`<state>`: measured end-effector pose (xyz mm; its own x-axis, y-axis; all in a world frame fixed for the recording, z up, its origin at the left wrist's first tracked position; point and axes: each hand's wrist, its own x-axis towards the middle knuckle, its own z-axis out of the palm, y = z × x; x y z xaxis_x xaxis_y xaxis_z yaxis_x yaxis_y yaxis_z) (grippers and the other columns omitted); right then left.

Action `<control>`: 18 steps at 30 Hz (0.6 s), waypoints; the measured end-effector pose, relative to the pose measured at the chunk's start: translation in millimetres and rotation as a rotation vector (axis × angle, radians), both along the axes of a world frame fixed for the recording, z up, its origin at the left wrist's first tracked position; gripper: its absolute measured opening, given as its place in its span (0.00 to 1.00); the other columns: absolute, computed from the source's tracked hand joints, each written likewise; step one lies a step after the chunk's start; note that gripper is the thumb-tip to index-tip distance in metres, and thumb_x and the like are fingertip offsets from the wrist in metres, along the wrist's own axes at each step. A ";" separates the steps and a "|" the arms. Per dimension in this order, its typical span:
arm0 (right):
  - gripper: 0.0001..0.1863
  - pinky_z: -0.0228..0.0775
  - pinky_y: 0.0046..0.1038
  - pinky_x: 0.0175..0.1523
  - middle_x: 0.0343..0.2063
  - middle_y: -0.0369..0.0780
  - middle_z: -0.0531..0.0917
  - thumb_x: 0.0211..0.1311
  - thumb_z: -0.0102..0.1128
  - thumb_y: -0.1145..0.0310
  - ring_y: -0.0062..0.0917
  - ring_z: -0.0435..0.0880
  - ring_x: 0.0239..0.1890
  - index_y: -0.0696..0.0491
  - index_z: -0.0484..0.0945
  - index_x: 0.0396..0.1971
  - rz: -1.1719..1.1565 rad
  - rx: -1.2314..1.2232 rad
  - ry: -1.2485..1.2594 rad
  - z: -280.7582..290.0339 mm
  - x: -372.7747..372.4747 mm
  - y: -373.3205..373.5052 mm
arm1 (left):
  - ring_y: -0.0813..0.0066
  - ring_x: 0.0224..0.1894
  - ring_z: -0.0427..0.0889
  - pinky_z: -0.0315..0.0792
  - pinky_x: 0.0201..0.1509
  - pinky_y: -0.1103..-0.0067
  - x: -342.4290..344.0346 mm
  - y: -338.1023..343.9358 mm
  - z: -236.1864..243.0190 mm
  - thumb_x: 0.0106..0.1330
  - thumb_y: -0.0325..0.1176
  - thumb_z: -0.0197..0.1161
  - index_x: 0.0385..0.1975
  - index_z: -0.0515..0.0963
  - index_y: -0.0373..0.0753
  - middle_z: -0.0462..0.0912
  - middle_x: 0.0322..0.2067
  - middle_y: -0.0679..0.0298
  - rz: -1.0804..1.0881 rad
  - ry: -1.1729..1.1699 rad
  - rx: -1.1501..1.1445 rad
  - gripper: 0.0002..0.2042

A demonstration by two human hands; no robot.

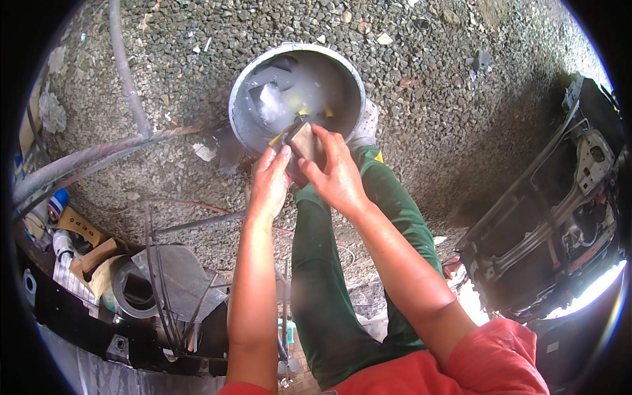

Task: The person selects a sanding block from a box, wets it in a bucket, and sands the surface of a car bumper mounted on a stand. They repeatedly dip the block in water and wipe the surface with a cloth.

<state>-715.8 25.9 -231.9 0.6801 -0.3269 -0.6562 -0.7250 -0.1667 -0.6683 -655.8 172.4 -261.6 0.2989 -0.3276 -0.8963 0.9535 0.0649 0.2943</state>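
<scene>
Both my hands meet over the near rim of a round grey bucket (359,82) of cloudy water. Between them is a small rectangular block (303,142) with a beige face and darker sides. My right hand (341,176) grips it from the right, thumb and fingers closed about it. On the other side, my left hand (268,183) pinches the block's left edge, where a thin dark and yellowish strip shows. Its kind I cannot make out. Dark flat pieces (276,76) and pale foam (270,100) lie in the water.
Gravel (421,125) surrounds the bucket. To the left runs a bent metal pipe frame (85,160). A cardboard box (80,227) and a grey sheet (187,276) lie at lower left. At right leans a large dark vehicle panel (546,224) with metal brackets.
</scene>
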 end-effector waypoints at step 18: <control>0.35 0.70 0.37 0.61 0.57 0.48 0.69 0.59 0.67 0.58 0.41 0.74 0.59 0.52 0.67 0.65 0.008 0.104 -0.023 -5.4 -4.5 4.0 | 0.77 0.51 0.79 0.72 0.56 0.77 -7.1 13.7 -0.9 0.72 0.30 0.58 0.56 0.73 0.37 0.80 0.49 0.64 -0.094 -0.144 0.061 0.15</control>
